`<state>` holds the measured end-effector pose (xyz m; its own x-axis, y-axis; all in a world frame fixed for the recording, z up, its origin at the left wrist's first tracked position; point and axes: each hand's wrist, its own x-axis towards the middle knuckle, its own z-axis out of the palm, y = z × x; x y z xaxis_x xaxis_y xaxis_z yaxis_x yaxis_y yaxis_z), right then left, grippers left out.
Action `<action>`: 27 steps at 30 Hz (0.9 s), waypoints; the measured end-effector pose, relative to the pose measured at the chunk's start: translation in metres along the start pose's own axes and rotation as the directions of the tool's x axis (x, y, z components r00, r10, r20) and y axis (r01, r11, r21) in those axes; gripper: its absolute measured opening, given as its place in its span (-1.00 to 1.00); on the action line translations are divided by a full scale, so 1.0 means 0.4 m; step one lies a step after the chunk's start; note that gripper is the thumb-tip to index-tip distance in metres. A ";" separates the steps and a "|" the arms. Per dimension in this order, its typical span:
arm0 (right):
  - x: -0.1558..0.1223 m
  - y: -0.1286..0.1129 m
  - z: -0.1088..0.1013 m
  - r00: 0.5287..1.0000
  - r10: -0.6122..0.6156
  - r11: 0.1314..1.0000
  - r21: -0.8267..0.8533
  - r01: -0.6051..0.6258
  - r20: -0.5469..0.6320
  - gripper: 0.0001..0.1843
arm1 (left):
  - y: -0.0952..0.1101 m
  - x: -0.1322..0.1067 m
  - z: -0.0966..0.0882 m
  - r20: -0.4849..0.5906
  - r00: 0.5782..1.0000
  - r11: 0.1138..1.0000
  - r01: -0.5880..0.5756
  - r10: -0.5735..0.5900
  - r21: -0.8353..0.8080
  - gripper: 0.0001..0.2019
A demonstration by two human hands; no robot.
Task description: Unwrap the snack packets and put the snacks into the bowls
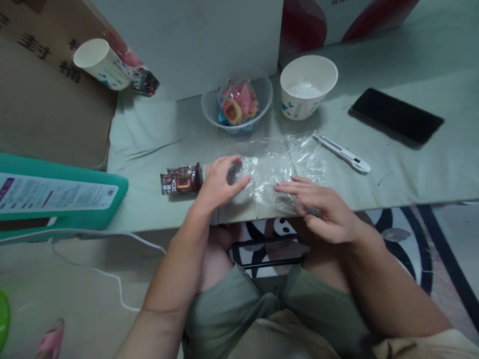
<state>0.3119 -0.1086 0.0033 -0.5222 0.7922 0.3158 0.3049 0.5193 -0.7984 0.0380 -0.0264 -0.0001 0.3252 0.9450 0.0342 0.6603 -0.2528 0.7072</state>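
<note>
A crinkled sheet of clear plastic film (267,174) lies spread on the cloth-covered table in front of me. My left hand (221,182) is at its left edge, thumb and fingers apart, holding nothing I can see. Over the film's right part is my right hand (324,207), fingers stretched out and touching or just above the plastic. Left of my left hand sit brown cocoa snack packets (181,182), side by side. A white utility knife (342,153) rests to the right of the film.
Behind the film stand a clear plastic bowl (207,107) of wrapped snacks and a paper tub (295,107). A black phone (396,117) lies at the right. A paper cup (101,65), a cardboard box (48,99) and a green container (93,202) are on the left.
</note>
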 end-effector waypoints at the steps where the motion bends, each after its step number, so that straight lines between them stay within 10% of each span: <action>1: 0.004 -0.005 0.002 0.998 -0.020 1.000 0.011 0.020 0.058 -0.87 | 0.000 0.000 0.005 0.037 0.999 0.999 -0.003 0.001 0.049 -0.47; 6: 0.014 -0.021 0.017 0.984 0.022 1.000 -0.019 -0.019 0.176 -0.85 | -0.001 0.004 0.013 0.061 0.997 0.995 -0.045 0.040 0.090 -0.69; 10: -0.004 0.002 0.005 0.994 0.055 0.998 0.007 -0.056 0.089 -0.96 | -0.006 0.008 -0.001 -0.165 0.984 0.993 -0.078 0.061 -0.093 -0.85; 16: -0.048 0.032 -0.037 0.992 0.116 0.991 0.074 -0.112 -0.049 0.01 | -0.010 0.015 -0.010 -0.390 0.893 0.883 0.019 -0.226 -0.470 -0.76; 21: -0.067 0.023 -0.052 0.991 0.133 0.990 0.052 -0.134 0.016 0.28 | -0.008 0.034 -0.012 -0.432 0.818 0.790 0.043 -0.379 -0.612 -0.71; 24: -0.065 0.021 -0.041 0.987 0.157 0.987 -0.026 -0.157 0.022 0.10 | -0.008 0.032 -0.014 -0.457 0.800 0.802 0.050 -0.390 -0.596 -0.74; 27: -0.050 0.021 -0.015 0.976 0.188 0.974 -0.110 -0.200 -0.110 -0.61 | -0.008 0.017 -0.018 -0.466 0.814 0.843 0.051 -0.346 -0.536 -0.74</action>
<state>0.3297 -0.1182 -0.0066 -0.3648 0.9062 0.2140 0.4891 0.3821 -0.7841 0.0332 -0.0175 0.0030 -0.2793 0.9536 0.1122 0.2104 -0.0532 0.9762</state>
